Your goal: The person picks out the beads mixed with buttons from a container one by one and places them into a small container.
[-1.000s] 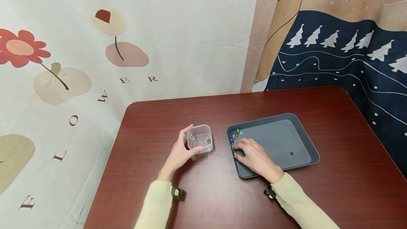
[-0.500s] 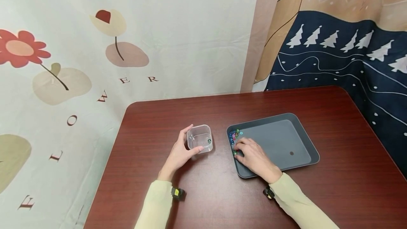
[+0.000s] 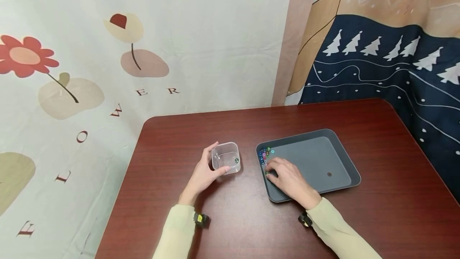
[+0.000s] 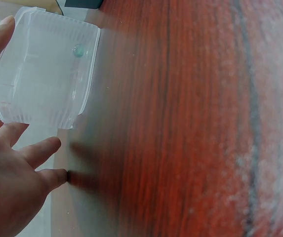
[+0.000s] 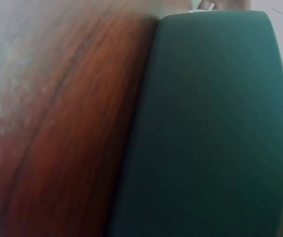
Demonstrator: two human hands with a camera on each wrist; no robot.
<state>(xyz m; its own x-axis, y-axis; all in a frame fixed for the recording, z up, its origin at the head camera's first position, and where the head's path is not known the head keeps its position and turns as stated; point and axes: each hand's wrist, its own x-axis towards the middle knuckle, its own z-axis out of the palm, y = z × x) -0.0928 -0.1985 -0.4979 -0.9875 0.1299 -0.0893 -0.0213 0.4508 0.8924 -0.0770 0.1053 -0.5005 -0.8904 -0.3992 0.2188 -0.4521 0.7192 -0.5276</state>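
My left hand (image 3: 202,177) holds a small clear plastic box (image 3: 225,158) on the table, thumb on the near side and fingers on the far side. Inside the box lies a green bead (image 3: 236,160), seen also through the box wall (image 4: 47,69) in the left wrist view. Over the left end of a grey tray (image 3: 312,159), my right hand (image 3: 287,179) bends its thumb and fingers down around a small green bead (image 3: 267,172). Several coloured beads (image 3: 264,154) are bunched beyond those fingertips. In the right wrist view the tray wall (image 5: 205,123) hides most of the right hand.
A lone dark brown bead (image 3: 329,174) lies toward the tray's right end. Both tray and box are on a reddish-brown wooden table (image 3: 244,227). Printed cloths (image 3: 215,43) hang behind the table's far edge.
The view has tilted very slightly. My right hand stays low at the tray's left end with only tiny shifts; the left hand and the box keep their places.
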